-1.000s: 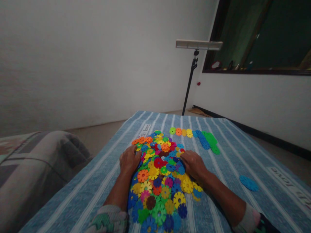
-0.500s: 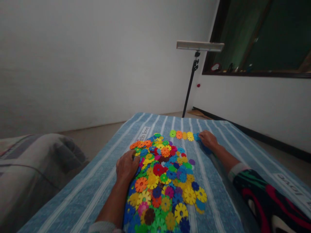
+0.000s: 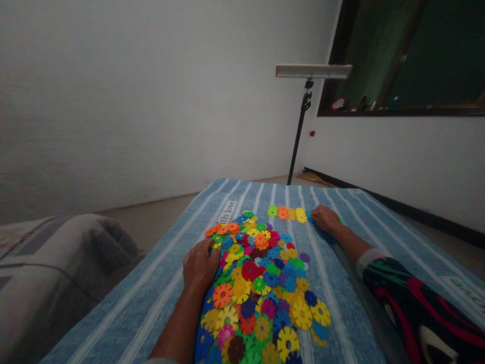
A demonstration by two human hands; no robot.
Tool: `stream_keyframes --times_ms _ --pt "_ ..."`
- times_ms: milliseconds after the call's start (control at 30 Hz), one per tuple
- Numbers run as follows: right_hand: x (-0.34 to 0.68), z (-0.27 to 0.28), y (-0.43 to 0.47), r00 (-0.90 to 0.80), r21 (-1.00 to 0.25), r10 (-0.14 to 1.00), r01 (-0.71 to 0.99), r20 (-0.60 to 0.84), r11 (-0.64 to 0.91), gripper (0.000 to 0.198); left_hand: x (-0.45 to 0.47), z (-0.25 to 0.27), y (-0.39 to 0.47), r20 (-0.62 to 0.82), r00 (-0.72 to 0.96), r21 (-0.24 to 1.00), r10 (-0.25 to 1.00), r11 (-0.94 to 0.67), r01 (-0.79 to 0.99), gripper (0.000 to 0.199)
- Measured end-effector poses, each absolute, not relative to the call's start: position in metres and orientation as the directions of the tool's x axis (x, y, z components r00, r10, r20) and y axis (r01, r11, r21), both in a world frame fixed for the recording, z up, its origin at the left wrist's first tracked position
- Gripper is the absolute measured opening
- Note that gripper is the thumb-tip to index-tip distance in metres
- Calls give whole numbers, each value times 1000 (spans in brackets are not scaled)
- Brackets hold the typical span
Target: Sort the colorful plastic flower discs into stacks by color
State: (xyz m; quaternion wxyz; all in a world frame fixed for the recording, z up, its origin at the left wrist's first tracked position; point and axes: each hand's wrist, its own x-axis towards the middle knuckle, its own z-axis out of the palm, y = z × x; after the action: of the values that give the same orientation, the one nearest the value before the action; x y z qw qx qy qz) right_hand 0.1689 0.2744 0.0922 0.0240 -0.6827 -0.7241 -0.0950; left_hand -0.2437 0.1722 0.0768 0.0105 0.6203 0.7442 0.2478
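A large heap of flower-shaped plastic discs (image 3: 261,293) in many colours lies on the striped cloth. My left hand (image 3: 200,265) rests against the heap's left edge, thumb a little apart from the bent fingers, with nothing visible in it; its fingertips are partly hidden. Beyond the heap runs a short row of discs: a green disc (image 3: 273,211), an orange disc (image 3: 283,213), a darker yellow disc (image 3: 292,214) and a yellow disc (image 3: 300,215). At the row's right end, my right hand (image 3: 325,218) has its fingertips closed on a blue disc (image 3: 310,216), mostly covered by the hand.
Blue cloth with white stripes (image 3: 151,298) covers the table. A lamp on a black stand (image 3: 297,136) rises behind its far edge. To the left is a fabric-covered piece of furniture (image 3: 71,273). A dark window (image 3: 409,55) is at the upper right.
The view has shifted slightly, moving the table things a little right and down. My hands keep nearly the same places. A bit of green now shows behind my right wrist.
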Motion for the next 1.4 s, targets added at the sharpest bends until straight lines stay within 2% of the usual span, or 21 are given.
stream_keyframes --times_ms 367,433,533,667,767,967,1167,1400 --pt "157 103 251 -88 109 967 992 241 63 32 -246 73 175 295 -226 384 928 101 918 38" --pt "149 106 239 -143 106 960 987 242 120 32 -246 73 175 300 -223 384 928 96 918 39" --pt "131 107 214 -294 74 928 956 230 284 28 -246 73 176 305 -223 384 926 95 918 39" --pt "109 104 175 -481 -61 861 866 166 496 23 -244 75 175 310 -230 384 923 100 918 37" --pt "102 103 152 -551 -158 827 812 111 562 21 -242 77 173 312 -236 388 920 103 916 36" --pt "100 108 131 -549 -267 836 804 9 531 10 -241 79 173 319 -243 393 916 106 914 34" --pt "100 109 132 -537 -414 841 781 -65 468 10 -239 81 172 307 -243 381 920 115 917 35" --pt "104 100 140 -457 -662 883 695 -106 281 6 -240 82 172 271 -239 391 932 120 912 39"
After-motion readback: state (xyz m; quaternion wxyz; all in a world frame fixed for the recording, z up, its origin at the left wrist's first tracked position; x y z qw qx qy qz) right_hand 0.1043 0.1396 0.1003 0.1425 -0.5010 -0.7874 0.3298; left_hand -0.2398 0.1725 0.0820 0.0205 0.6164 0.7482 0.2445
